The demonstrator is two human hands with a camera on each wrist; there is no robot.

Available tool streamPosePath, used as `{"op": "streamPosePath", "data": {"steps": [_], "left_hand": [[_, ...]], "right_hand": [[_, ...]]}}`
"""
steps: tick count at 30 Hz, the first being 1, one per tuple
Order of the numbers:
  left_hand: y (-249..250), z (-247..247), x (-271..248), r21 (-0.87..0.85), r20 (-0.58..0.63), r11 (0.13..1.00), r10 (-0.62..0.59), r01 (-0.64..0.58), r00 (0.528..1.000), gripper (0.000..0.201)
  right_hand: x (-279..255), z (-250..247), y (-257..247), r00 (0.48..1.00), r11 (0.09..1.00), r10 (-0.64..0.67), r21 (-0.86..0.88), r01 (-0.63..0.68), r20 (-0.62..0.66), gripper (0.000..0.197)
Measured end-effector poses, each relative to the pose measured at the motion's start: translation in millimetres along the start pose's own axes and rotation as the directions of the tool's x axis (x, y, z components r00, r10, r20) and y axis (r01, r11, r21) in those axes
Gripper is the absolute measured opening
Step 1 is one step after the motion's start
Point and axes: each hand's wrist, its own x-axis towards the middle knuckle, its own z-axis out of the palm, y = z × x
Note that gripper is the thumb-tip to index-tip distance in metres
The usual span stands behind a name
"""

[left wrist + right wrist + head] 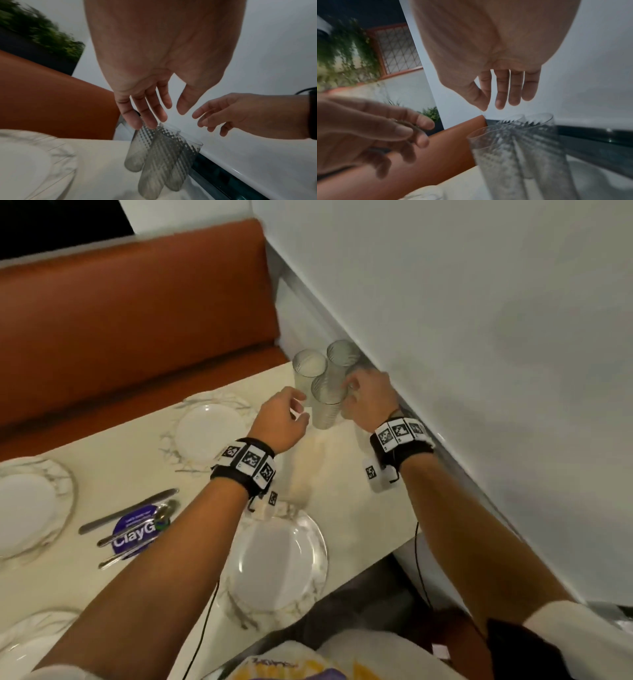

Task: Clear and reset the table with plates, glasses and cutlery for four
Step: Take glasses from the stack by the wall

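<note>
Three clear ribbed glasses stand close together at the table's far right corner, against the wall: one at the front (327, 407), one behind it to the left (310, 369), one at the back (342, 354). My left hand (294, 409) hovers just left of the front glass with loosely spread fingers and holds nothing. My right hand (356, 395) is at the cluster's right side, fingers straight. In the left wrist view the left hand (168, 115) is above the glasses (154, 148). In the right wrist view the right hand (498, 105) hangs above the glasses (496, 155), apart from them.
White plates lie on the cream table (342, 491): one far (210, 433), one near (274, 559), two at the left (24, 505). A knife (126, 511) and spoon (137, 529) lie across a purple sticker. An orange bench (137, 320) runs behind; a white wall (445, 337) bounds the right.
</note>
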Motion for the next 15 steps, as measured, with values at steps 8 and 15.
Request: {"op": "streamPosePath", "data": {"steps": [8, 15], "left_hand": [[34.8, 49.0, 96.0, 0.528, 0.241, 0.817, 0.116, -0.231, 0.964, 0.091], [29.7, 64.7, 109.3, 0.623, 0.325, 0.720, 0.118, -0.306, 0.938, 0.098]], "right_hand": [[71.6, -0.2, 49.9, 0.960, 0.968, 0.063, -0.252, 0.008, 0.271, 0.086], [79.7, 10.0, 52.8, 0.953, 0.989, 0.111, -0.127, -0.077, 0.283, 0.093]]}}
